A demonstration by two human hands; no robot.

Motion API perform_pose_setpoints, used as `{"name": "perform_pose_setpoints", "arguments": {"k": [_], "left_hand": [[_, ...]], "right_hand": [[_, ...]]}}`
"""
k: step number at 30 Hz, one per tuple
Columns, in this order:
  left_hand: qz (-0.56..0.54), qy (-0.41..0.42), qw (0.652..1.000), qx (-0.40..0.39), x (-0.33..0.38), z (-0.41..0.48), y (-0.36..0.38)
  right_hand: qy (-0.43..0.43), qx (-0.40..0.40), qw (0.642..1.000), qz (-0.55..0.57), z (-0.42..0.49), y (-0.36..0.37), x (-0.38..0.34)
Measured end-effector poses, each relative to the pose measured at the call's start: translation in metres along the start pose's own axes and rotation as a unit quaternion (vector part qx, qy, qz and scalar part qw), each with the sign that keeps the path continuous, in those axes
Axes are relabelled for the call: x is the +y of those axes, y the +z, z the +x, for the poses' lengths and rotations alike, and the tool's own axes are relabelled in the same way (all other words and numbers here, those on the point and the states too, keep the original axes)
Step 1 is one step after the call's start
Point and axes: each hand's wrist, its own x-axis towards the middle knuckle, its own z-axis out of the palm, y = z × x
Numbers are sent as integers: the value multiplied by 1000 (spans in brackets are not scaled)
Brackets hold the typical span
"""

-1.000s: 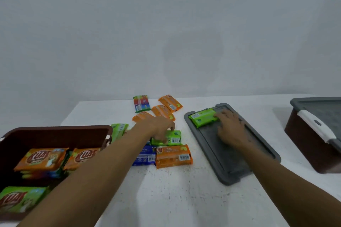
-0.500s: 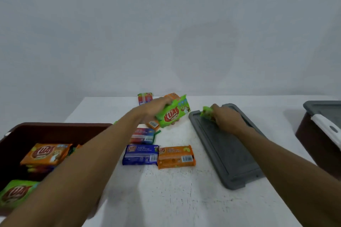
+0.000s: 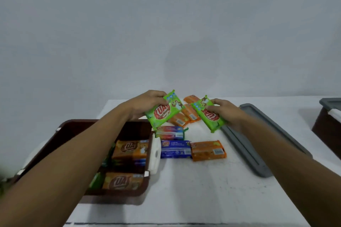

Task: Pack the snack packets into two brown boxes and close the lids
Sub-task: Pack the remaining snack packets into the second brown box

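My left hand [image 3: 147, 104] grips a green snack packet [image 3: 165, 110] held up over the far right corner of the open brown box [image 3: 77, 127]. My right hand [image 3: 227, 114] grips a second green packet [image 3: 208, 116] above the table, left of the grey lid [image 3: 265, 140]. Inside the open box lie orange packets [image 3: 130, 149] and some green ones. On the table sit a multicoloured packet [image 3: 169, 132], a blue packet [image 3: 175, 149], an orange packet [image 3: 208, 150] and more orange packets [image 3: 186, 114] behind the hands.
The second brown box [image 3: 326, 123], with a grey lid and white latch, stands at the right edge. The open box has a white latch [image 3: 155, 155] on its right wall. The white table [image 3: 203, 190] ends at a plain wall behind.
Both hands have lifted green packets off the table and the grey lid and drawn them nearer and upward. The view has shifted right, showing more of the open box's inside.
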Motion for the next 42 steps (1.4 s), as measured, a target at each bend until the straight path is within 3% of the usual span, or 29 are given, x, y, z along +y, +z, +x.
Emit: {"name": "perform_pose_setpoints", "arguments": {"k": [5,12,15,17,20,21,23,27,28,31,35,39,42], "left_hand": [[89,-22,996,14,-24,-55,-64],[224,-37,964,-137,-69,-110,-126],[258,-28,947,-190,-90,-124,-129],[299,-36,926,-228,-100,-132,-131],[395,-35,887,-238,-106,-137,-135],[411,-33,880,-236,-107,-139,-136],[420,-44,874,-242,-108,-144,-138],[460,-86,843,-263,-109,-148,-139],[467,-93,839,-263,-109,-149,-139],[456,-84,849,-252,-109,-148,-140],[407,-28,888,-213,-112,-151,-143],[411,-14,886,-212,-116,-153,-143],[414,-20,881,-226,-116,-157,-141]], "right_hand": [[-26,-43,999,14,-28,74,-31],[-69,-108,991,-34,-53,169,-73],[-90,-79,979,-163,-59,197,-76],[-98,-104,942,-303,-64,213,-72],[-130,-147,838,-509,-68,232,-69],[-129,-142,819,-541,-70,238,-68],[-107,-134,799,-576,-73,249,-66],[-53,-187,809,-554,-78,257,-62],[-53,-198,786,-583,-79,259,-60],[-80,-206,700,-679,-81,267,-46],[-98,-209,700,-676,-79,276,-32],[-152,-129,662,-722,-79,277,-19],[-167,-120,658,-724,-81,270,-14]]}}
